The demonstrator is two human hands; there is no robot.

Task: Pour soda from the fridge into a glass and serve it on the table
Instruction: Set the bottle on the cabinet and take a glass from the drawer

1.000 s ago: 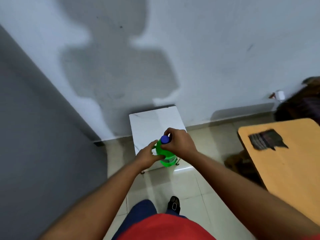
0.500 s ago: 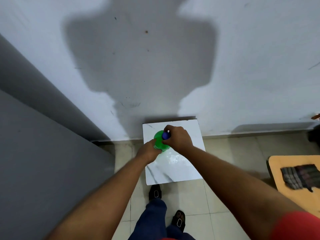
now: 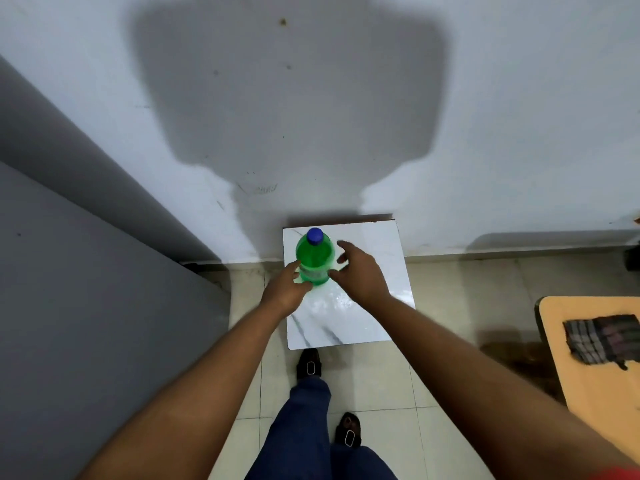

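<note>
A green soda bottle [image 3: 313, 258] with a blue cap [image 3: 314, 235] stands upright on a small white marble-topped table [image 3: 363, 317] against the wall. My left hand [image 3: 287, 289] is at the bottle's lower left side, fingers touching or nearly touching it. My right hand [image 3: 360, 271] hovers just right of the bottle with fingers spread apart, holding nothing. No glass is in view.
A grey fridge side or panel [image 3: 86, 306] fills the left. A wooden table [image 3: 595, 375] with a dark folded cloth [image 3: 602, 337] sits at the right edge. My legs and sandals [image 3: 310, 365] stand on the tiled floor before the small table.
The bottle has been set down on the marble table. My right hand has let go of the cap and opened; my left hand has loosened at the bottle's side.
</note>
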